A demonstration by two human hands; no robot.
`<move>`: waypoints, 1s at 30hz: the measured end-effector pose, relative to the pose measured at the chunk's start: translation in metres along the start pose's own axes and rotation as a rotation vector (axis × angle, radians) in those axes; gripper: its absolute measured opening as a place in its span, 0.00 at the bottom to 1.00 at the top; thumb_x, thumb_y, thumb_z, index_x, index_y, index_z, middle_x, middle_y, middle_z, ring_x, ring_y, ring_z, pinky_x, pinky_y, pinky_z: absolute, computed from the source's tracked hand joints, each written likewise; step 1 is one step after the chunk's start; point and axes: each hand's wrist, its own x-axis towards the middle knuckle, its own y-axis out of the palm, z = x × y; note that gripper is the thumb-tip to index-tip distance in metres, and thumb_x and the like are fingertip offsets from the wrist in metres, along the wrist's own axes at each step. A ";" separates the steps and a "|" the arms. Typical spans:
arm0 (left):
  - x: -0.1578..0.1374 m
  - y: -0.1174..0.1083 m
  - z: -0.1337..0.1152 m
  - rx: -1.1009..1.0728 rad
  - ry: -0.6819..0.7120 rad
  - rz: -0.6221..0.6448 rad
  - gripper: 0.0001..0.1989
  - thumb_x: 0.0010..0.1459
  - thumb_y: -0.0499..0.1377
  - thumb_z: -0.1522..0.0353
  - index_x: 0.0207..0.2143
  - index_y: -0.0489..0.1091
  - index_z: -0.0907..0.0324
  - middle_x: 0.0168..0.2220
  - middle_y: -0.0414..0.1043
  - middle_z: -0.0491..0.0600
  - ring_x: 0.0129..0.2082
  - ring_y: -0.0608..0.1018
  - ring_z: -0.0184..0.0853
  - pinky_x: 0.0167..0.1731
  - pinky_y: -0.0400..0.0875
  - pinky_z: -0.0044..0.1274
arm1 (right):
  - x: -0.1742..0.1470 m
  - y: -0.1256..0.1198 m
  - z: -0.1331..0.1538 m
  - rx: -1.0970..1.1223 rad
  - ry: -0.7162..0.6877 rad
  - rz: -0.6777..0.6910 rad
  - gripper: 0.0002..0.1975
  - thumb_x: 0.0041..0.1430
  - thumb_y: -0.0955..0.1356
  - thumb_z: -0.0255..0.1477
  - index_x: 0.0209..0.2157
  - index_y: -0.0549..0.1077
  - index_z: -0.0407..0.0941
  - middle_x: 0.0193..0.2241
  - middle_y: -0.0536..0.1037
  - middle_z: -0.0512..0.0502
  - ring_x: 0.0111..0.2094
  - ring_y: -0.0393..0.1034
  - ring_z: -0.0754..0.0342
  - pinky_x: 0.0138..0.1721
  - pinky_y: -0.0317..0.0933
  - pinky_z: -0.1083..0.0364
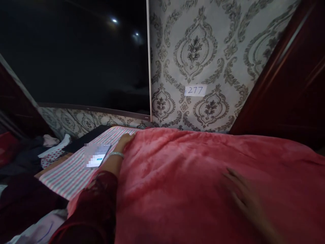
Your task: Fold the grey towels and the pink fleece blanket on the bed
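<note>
Red blanket (177, 189) lay at five o'clock; left hand (125, 139) touched its edge at eight, maybe to steady it, grip hard to tell; right hand (245, 195) was open at four.

The phone (103, 155) lies on a cloth (66, 179), left of the blanket (175, 183).

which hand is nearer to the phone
Left. The left hand is at the left edge of the red blanket, just beyond the phone and to its right; the right hand is over the blanket, much farther to the phone's right.
</note>
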 end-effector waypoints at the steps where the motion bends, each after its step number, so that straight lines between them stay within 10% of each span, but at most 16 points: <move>1: 0.005 0.008 -0.003 0.001 -0.027 0.003 0.35 0.65 0.46 0.49 0.53 0.73 0.69 0.54 0.75 0.66 0.56 0.76 0.51 0.49 0.70 0.33 | 0.013 0.015 0.001 0.021 -0.050 0.014 0.20 0.64 0.61 0.41 0.48 0.79 0.53 0.54 0.76 0.41 0.57 0.70 0.41 0.57 0.66 0.36; 9: -0.001 0.057 -0.015 0.033 0.033 -0.057 0.27 0.65 0.49 0.56 0.54 0.71 0.67 0.54 0.74 0.68 0.55 0.76 0.53 0.50 0.69 0.35 | 0.140 0.126 0.034 0.258 -0.262 0.147 0.18 0.63 0.63 0.34 0.47 0.80 0.48 0.50 0.80 0.41 0.53 0.74 0.46 0.57 0.67 0.42; 18: -0.030 0.023 -0.049 0.087 0.497 0.189 0.19 0.54 0.62 0.61 0.49 0.75 0.51 0.45 0.81 0.51 0.45 0.81 0.44 0.39 0.68 0.26 | 0.285 0.246 0.116 0.356 0.006 0.363 0.23 0.61 0.59 0.24 0.55 0.75 0.40 0.55 0.77 0.39 0.56 0.71 0.51 0.60 0.61 0.51; 26: -0.080 0.055 -0.109 0.219 0.684 0.100 0.15 0.65 0.52 0.65 0.44 0.76 0.63 0.41 0.79 0.61 0.43 0.80 0.47 0.42 0.71 0.33 | 0.301 0.280 0.152 0.071 -0.050 0.780 0.38 0.53 0.74 0.44 0.62 0.67 0.42 0.52 0.78 0.34 0.52 0.74 0.39 0.51 0.66 0.48; 30: -0.087 0.062 -0.112 0.191 0.697 0.064 0.15 0.63 0.52 0.71 0.48 0.73 0.66 0.46 0.76 0.63 0.43 0.79 0.46 0.45 0.72 0.34 | 0.282 0.272 0.159 -0.185 -0.039 0.778 0.40 0.51 0.74 0.33 0.64 0.62 0.43 0.48 0.79 0.33 0.50 0.75 0.37 0.49 0.66 0.47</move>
